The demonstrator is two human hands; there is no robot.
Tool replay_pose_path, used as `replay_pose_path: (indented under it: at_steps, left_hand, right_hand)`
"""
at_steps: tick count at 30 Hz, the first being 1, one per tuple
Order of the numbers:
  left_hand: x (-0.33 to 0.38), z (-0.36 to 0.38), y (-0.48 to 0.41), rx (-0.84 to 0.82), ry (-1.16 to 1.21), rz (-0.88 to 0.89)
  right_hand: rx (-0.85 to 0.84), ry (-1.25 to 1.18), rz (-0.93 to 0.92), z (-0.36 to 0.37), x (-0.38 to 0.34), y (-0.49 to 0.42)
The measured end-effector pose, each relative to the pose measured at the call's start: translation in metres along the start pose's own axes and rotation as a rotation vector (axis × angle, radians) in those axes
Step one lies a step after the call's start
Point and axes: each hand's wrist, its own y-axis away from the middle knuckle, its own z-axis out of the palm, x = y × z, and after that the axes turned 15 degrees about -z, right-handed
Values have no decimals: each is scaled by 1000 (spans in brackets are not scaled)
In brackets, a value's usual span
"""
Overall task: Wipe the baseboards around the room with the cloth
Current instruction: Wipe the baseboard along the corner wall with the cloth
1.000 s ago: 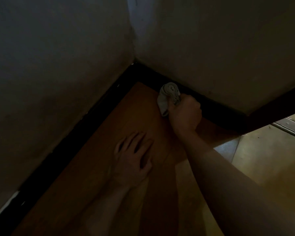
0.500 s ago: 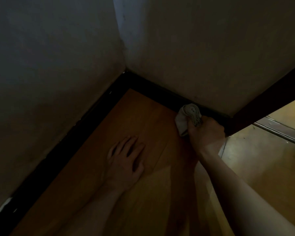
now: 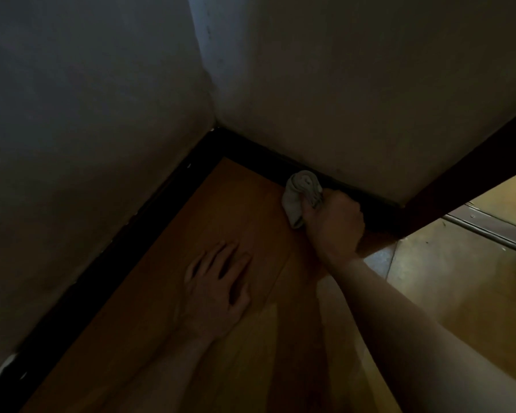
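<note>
Two pale walls, the left wall and the right wall, are meeting in a dim corner and filling the upper half of the view. Below them an orange-brown wooden floor is spreading toward the camera. A black baseboard is running along the foot of the left wall and turning the corner to follow the right wall. A dark brown door frame is cutting diagonally across the right side, with a lighter yellowish floor and a metal threshold track lying beyond it. The left hand is resting flat on the wooden floor, fingers spread and straight, holding nothing. The right hand is reaching forward, its fingers curling tightly around a bunched grey-white cloth. The cloth is sticking out past the knuckles and pressing against the baseboard under the right wall, between the corner and the door frame.
</note>
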Motion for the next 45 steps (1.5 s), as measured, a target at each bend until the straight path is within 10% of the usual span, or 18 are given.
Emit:
replay_pose_path:
  at_steps: [45]
  left_hand:
    - [44,-18,9,-166,-376,-79]
  right_hand:
    - [118,122,214,-86,82,60]
